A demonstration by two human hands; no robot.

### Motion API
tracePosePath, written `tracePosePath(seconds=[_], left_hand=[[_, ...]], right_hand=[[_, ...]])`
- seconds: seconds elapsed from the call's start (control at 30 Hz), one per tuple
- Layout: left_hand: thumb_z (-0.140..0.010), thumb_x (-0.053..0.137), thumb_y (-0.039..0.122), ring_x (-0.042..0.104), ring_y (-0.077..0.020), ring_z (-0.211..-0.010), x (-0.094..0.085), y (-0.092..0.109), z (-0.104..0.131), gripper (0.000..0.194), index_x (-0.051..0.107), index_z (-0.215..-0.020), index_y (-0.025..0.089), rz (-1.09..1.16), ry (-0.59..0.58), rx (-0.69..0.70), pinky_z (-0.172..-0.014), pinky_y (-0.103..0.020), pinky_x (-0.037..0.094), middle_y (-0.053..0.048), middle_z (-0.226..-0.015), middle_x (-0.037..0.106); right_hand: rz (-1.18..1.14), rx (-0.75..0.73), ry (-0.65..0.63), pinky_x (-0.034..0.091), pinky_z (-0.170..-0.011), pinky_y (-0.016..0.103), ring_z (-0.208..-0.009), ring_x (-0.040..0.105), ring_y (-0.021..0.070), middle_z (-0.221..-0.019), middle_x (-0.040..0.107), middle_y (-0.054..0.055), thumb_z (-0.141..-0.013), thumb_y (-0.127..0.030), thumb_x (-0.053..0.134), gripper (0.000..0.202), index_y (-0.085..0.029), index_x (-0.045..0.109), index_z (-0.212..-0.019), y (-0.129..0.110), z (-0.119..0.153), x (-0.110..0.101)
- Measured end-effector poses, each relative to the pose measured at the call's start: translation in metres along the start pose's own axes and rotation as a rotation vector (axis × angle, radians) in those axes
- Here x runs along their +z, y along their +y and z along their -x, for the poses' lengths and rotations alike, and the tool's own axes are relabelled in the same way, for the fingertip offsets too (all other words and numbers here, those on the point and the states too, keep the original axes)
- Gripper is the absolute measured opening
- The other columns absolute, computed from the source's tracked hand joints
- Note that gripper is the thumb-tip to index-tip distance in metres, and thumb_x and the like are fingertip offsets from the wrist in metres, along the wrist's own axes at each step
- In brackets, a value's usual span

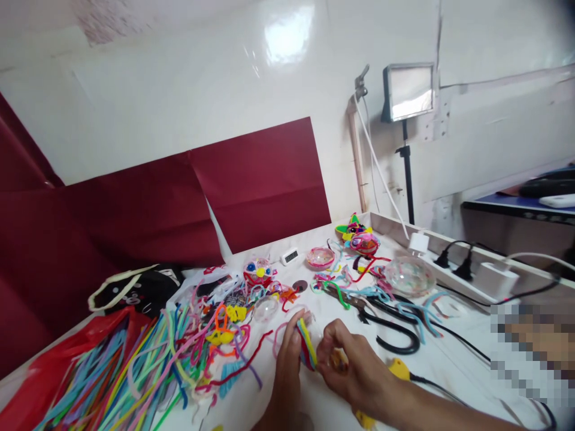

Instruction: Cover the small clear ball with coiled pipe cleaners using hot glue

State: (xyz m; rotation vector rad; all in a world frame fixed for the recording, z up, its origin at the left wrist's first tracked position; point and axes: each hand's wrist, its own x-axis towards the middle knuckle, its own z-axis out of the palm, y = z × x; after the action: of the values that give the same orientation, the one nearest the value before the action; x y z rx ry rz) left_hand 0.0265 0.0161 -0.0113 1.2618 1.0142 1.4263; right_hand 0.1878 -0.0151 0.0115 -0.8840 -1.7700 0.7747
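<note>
Right hand (348, 362): fingers curled, hold unclear
Left hand (290, 356): near-straight, holding striped piece (308, 342), lower centre
Slip risk: slackened support

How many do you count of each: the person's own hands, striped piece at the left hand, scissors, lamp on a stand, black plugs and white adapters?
Own hands, left hand and right hand: 2
Striped piece: 1
Scissors: 1
Lamp: 1
Black plugs: 2
White adapters: 2
Total: 9
</note>
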Motion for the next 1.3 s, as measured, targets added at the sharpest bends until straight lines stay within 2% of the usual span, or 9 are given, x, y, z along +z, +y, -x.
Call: tracePosePath(seconds=[0.1, 0.23, 0.33, 0.43, 0.53, 0.67, 0.8, 1.07, 1.3], left_hand=[[-0.084, 0.055, 0.057, 0.048, -0.0314, -0.135, -0.002, 0.002, -0.004, 0.056, 0.062, -0.126, 0.019, -0.016, 0.031, 0.006, -0.112, -0.045, 0.04, -0.013, -0.135, 0.06], [-0.086, 0.055, 0.056, 0.055, -0.0297, -0.127, -0.005, 0.006, -0.009, 0.054, 0.058, -0.125, 0.02, -0.032, 0.105, 0.06, -0.107, -0.044, 0.044, -0.013, -0.133, 0.06], [-0.087, 0.054, 0.054, 0.062, -0.0274, -0.114, -0.005, 0.011, -0.011, 0.045, 0.06, -0.113, 0.018, -0.092, 0.162, 0.133, -0.101, -0.041, 0.047, -0.012, -0.118, 0.066], [-0.088, 0.056, 0.049, 0.065, -0.0228, -0.097, -0.004, 0.018, -0.011, 0.032, 0.061, -0.095, 0.018, -0.178, 0.202, 0.242, -0.091, -0.035, 0.05, -0.007, -0.098, 0.067], [-0.088, 0.056, 0.045, 0.06, -0.0174, -0.077, -0.003, 0.023, -0.009, 0.028, 0.056, -0.08, 0.019, -0.257, 0.23, 0.325, -0.074, -0.028, 0.049, -0.001, -0.078, 0.06], [-0.091, 0.05, 0.047, 0.047, -0.0135, -0.059, -0.006, 0.021, -0.009, 0.035, 0.049, -0.069, 0.02, -0.365, 0.211, 0.329, -0.056, -0.024, 0.04, 0.002, -0.063, 0.048], [-0.093, 0.045, 0.045, 0.042, -0.0126, -0.056, -0.009, 0.013, -0.01, 0.038, 0.042, -0.063, 0.021, -0.417, 0.141, 0.311, -0.054, -0.024, 0.034, 0.004, -0.057, 0.041], [-0.094, 0.041, 0.039, 0.042, -0.0119, -0.055, -0.01, 0.014, -0.01, 0.034, 0.043, -0.066, 0.021, -0.539, 0.104, 0.338, -0.054, -0.024, 0.033, 0.004, -0.058, 0.042], [-0.09, 0.047, 0.031, 0.056, -0.0138, -0.061, -0.008, 0.011, -0.009, 0.025, 0.057, -0.07, 0.019, -0.59, 0.023, 0.322, -0.062, -0.024, 0.041, 0.001, -0.062, 0.059]], right_hand=[[-0.002, 0.012, 0.019, 0.042, -0.058, 0.023, -0.062, 0.056, 0.0121, -0.077, 0.064, -0.004, -0.079, -0.014, 0.054, 0.022, -0.026, 0.037, -0.086, -0.001, -0.001, -0.002], [-0.002, -0.017, 0.073, 0.046, -0.062, 0.025, -0.067, 0.059, 0.013, -0.079, 0.065, -0.002, -0.079, -0.014, 0.054, 0.022, -0.026, 0.038, -0.086, 0.0, -0.003, -0.004], [0.015, -0.048, 0.107, 0.047, -0.064, 0.025, -0.069, 0.059, 0.013, -0.079, 0.064, -0.002, -0.079, -0.012, 0.054, 0.023, -0.026, 0.037, -0.087, 0.001, -0.005, -0.006], [0.032, -0.066, 0.13, 0.048, -0.067, 0.027, -0.071, 0.059, 0.0138, -0.078, 0.062, -0.002, -0.079, -0.012, 0.054, 0.024, -0.026, 0.036, -0.086, 0.003, -0.006, -0.008], [0.041, -0.078, 0.142, 0.048, -0.071, 0.029, -0.073, 0.059, 0.0145, -0.08, 0.062, -0.002, -0.081, -0.011, 0.054, 0.024, -0.026, 0.037, -0.088, 0.007, -0.007, -0.008], [0.021, -0.058, 0.147, 0.048, -0.068, 0.028, -0.073, 0.059, 0.0147, -0.081, 0.061, -0.002, -0.085, -0.014, 0.053, 0.02, -0.026, 0.038, -0.089, 0.012, -0.008, -0.009], [0.056, -0.067, 0.198, 0.048, -0.07, 0.029, -0.073, 0.059, 0.0152, -0.079, 0.059, -0.003, -0.084, -0.015, 0.055, 0.022, -0.026, 0.037, -0.088, 0.012, -0.01, -0.013], [0.037, -0.071, 0.253, 0.048, -0.073, 0.032, -0.076, 0.06, 0.0163, -0.08, 0.059, -0.002, -0.083, -0.016, 0.059, 0.026, -0.026, 0.036, -0.09, 0.01, -0.013, -0.022], [0.0, -0.09, 0.306, 0.048, -0.074, 0.031, -0.077, 0.06, 0.0158, -0.082, 0.056, -0.002, -0.083, -0.019, 0.062, 0.026, -0.026, 0.038, -0.091, 0.017, -0.017, -0.026]])
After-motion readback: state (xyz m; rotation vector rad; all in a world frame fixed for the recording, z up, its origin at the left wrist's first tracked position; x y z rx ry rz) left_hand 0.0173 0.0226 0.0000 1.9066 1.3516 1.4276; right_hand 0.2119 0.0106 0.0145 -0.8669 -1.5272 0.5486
